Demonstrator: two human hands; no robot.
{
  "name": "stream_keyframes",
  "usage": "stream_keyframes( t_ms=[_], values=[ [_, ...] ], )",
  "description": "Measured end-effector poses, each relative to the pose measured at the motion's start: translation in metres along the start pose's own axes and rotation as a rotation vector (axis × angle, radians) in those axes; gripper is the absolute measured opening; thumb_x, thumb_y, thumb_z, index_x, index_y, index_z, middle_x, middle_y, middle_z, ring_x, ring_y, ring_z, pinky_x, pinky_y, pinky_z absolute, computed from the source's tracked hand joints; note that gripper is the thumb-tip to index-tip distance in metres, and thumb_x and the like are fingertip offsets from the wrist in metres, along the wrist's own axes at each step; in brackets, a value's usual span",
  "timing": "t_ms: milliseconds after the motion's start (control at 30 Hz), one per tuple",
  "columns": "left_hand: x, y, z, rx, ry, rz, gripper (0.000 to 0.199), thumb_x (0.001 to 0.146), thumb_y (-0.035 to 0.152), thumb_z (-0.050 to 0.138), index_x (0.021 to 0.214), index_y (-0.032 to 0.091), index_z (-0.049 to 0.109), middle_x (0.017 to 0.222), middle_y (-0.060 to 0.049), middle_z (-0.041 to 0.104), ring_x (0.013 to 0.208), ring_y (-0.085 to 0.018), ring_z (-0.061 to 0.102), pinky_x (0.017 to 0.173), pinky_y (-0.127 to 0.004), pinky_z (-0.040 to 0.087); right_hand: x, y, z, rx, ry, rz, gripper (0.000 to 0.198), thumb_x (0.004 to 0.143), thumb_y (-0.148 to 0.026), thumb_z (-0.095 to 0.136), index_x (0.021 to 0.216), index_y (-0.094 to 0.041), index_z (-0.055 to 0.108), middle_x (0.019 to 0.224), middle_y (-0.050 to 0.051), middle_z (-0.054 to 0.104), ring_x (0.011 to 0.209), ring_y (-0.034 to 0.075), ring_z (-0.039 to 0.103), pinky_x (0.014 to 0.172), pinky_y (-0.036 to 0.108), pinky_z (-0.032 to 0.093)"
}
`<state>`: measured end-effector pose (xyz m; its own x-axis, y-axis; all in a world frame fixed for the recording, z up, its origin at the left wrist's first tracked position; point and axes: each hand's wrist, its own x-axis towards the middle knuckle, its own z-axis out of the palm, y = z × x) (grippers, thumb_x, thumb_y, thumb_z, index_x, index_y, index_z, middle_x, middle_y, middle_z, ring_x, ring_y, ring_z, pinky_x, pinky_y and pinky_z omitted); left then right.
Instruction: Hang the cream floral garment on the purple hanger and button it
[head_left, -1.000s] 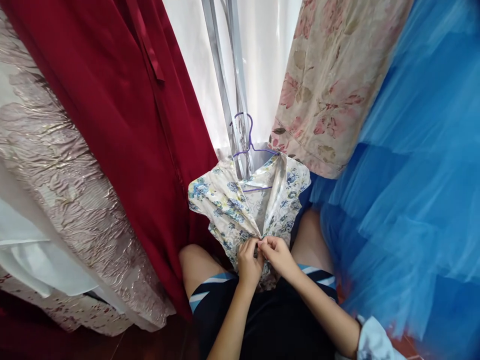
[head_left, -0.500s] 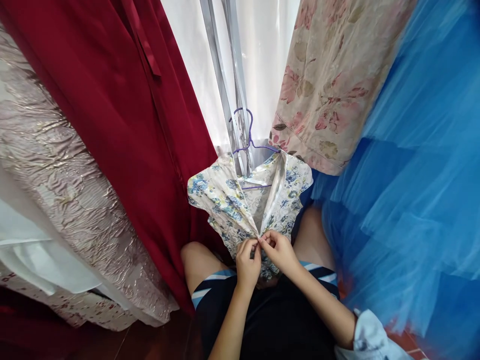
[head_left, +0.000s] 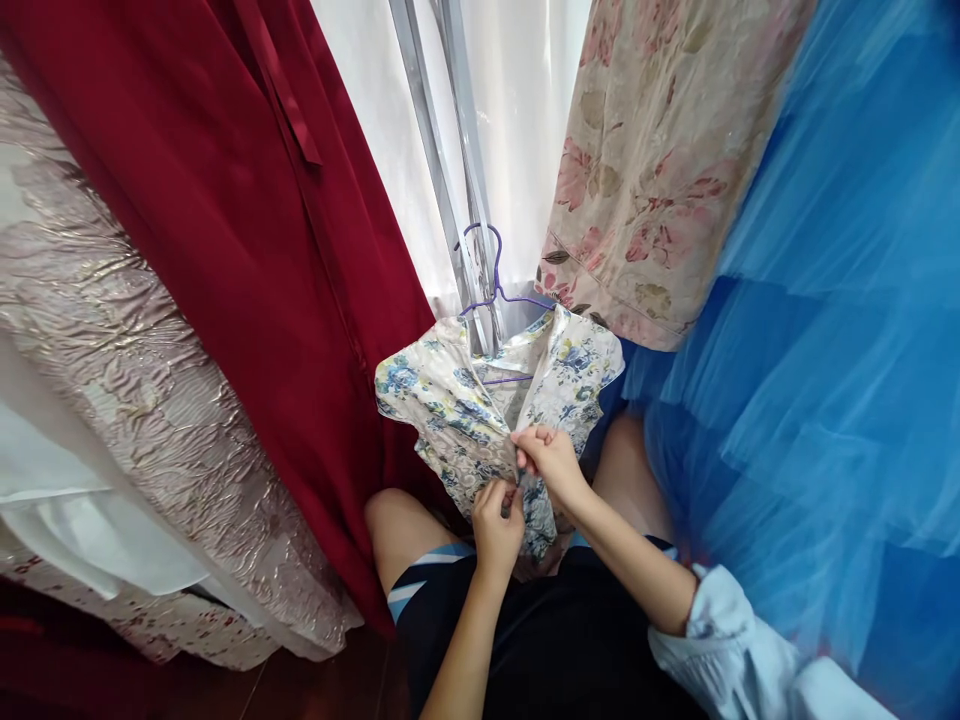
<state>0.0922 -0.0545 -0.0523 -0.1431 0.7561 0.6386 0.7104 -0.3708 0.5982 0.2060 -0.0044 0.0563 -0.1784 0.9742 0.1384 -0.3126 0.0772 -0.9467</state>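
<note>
A white sleeveless-looking dress top [head_left: 454, 400] with blue and yellow flowers lies over my lap, on a purple hanger [head_left: 497, 270]. Its front is parted in a V from the neck down to my right hand [head_left: 551, 462]. That hand is pinched at the bottom of the V, where the edges meet, apparently on a zipper; the pull itself is hidden by my fingers. Lower on the same front seam, my left hand [head_left: 496, 520] pinches the cloth between thumb and fingers. The lower part of the garment is bunched between my thighs.
Long garments hang around me: a dark red one [head_left: 300, 250] and a shiny embossed one [head_left: 165, 330] on the left, white cloth [head_left: 517, 130] with grey ribbons [head_left: 442, 130] ahead, a pink-flowered one [head_left: 645, 180] and blue tulle [head_left: 810, 350] on the right.
My right hand has moved up the front seam, away from my left hand. The V opening is now shorter, closed higher up. My left hand has stayed almost in place.
</note>
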Motion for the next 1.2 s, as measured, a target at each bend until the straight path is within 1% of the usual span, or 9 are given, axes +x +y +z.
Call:
stream_keyframes(
  t_ms=[300, 567, 667, 833, 900, 967, 1033, 1133, 1200],
  values=[
    [0.002, -0.001, -0.002, 0.054, -0.022, 0.009, 0.019, 0.095, 0.021, 0.054, 0.075, 0.020, 0.054, 0.070, 0.000, 0.053, 0.070, -0.017, 0.052, 0.071, -0.029, 0.039, 0.075, -0.087, 0.037, 0.166, 0.034, -0.145, 0.023, 0.069, -0.027, 0.069, 0.051, -0.016, 0.059, 0.043, -0.003, 0.053, 0.037, 0.005, 0.033, 0.038, 0.020, 0.022],
    [-0.004, -0.006, 0.005, 0.086, -0.101, 0.060, 0.021, 0.089, 0.017, 0.059, 0.069, 0.020, 0.054, 0.067, 0.000, 0.052, 0.066, -0.017, 0.052, 0.066, -0.028, 0.037, 0.079, -0.115, 0.035, 0.238, 0.071, -0.191, 0.025, 0.069, -0.028, 0.071, 0.053, -0.016, 0.056, 0.046, -0.004, 0.053, 0.038, 0.003, 0.033, 0.036, 0.019, 0.020],
    [0.008, -0.009, -0.002, 0.061, -0.110, 0.095, 0.017, 0.087, 0.017, 0.063, 0.071, 0.020, 0.058, 0.066, 0.001, 0.055, 0.065, -0.016, 0.054, 0.064, -0.027, 0.040, 0.074, -0.117, 0.031, 0.234, 0.040, -0.214, 0.022, 0.069, -0.031, 0.073, 0.060, -0.015, 0.061, 0.048, -0.005, 0.055, 0.037, 0.004, 0.035, 0.037, 0.019, 0.022],
    [0.082, 0.020, -0.042, -0.013, -0.025, 0.192, 0.011, 0.093, 0.026, 0.062, 0.086, 0.020, 0.067, 0.082, -0.002, 0.065, 0.072, -0.015, 0.059, 0.072, -0.028, 0.048, 0.068, -0.117, 0.024, 0.216, 0.054, -0.271, 0.019, 0.071, -0.033, 0.073, 0.075, -0.016, 0.065, 0.050, -0.007, 0.055, 0.036, 0.005, 0.038, 0.037, 0.020, 0.024],
    [0.127, 0.046, -0.064, -0.033, 0.082, 0.227, 0.016, 0.098, 0.029, 0.056, 0.103, 0.020, 0.068, 0.100, -0.006, 0.067, 0.082, -0.016, 0.061, 0.076, -0.029, 0.049, 0.068, -0.118, 0.023, 0.166, 0.053, -0.302, 0.018, 0.074, -0.033, 0.071, 0.077, -0.016, 0.064, 0.051, -0.006, 0.055, 0.037, 0.005, 0.039, 0.038, 0.020, 0.025],
    [0.170, 0.074, -0.083, -0.029, 0.174, 0.352, 0.027, 0.099, 0.028, 0.053, 0.123, 0.021, 0.065, 0.124, -0.010, 0.064, 0.094, -0.017, 0.063, 0.076, -0.028, 0.050, 0.068, -0.118, 0.023, 0.117, 0.048, -0.319, 0.018, 0.076, -0.034, 0.069, 0.077, -0.017, 0.064, 0.051, -0.006, 0.054, 0.038, 0.006, 0.039, 0.039, 0.020, 0.026],
    [0.207, 0.098, -0.096, 0.015, 0.122, 0.465, 0.036, 0.101, 0.026, 0.050, 0.136, 0.021, 0.058, 0.137, -0.010, 0.058, 0.108, -0.019, 0.062, 0.083, -0.029, 0.050, 0.069, -0.117, 0.023, 0.093, 0.045, -0.322, 0.018, 0.077, -0.035, 0.068, 0.078, -0.017, 0.063, 0.052, -0.006, 0.053, 0.039, 0.006, 0.038, 0.039, 0.021, 0.027],
    [0.238, 0.117, -0.101, 0.153, -0.052, 0.521, 0.023, 0.099, 0.024, 0.052, 0.112, 0.017, 0.070, 0.109, -0.007, 0.071, 0.097, -0.020, 0.066, 0.081, -0.030, 0.049, 0.073, -0.114, 0.021, 0.061, 0.053, -0.327, 0.019, 0.077, -0.035, 0.067, 0.077, -0.017, 0.062, 0.051, -0.006, 0.053, 0.039, 0.006, 0.037, 0.040, 0.021, 0.027],
    [0.246, 0.122, -0.099, 0.216, -0.077, 0.515, 0.018, 0.096, 0.024, 0.057, 0.094, 0.015, 0.072, 0.091, -0.005, 0.071, 0.081, -0.019, 0.065, 0.073, -0.028, 0.046, 0.077, -0.111, 0.020, 0.035, 0.065, -0.321, 0.019, 0.076, -0.035, 0.066, 0.073, -0.017, 0.061, 0.048, -0.006, 0.050, 0.039, 0.006, 0.035, 0.040, 0.021, 0.026]
  ],
)
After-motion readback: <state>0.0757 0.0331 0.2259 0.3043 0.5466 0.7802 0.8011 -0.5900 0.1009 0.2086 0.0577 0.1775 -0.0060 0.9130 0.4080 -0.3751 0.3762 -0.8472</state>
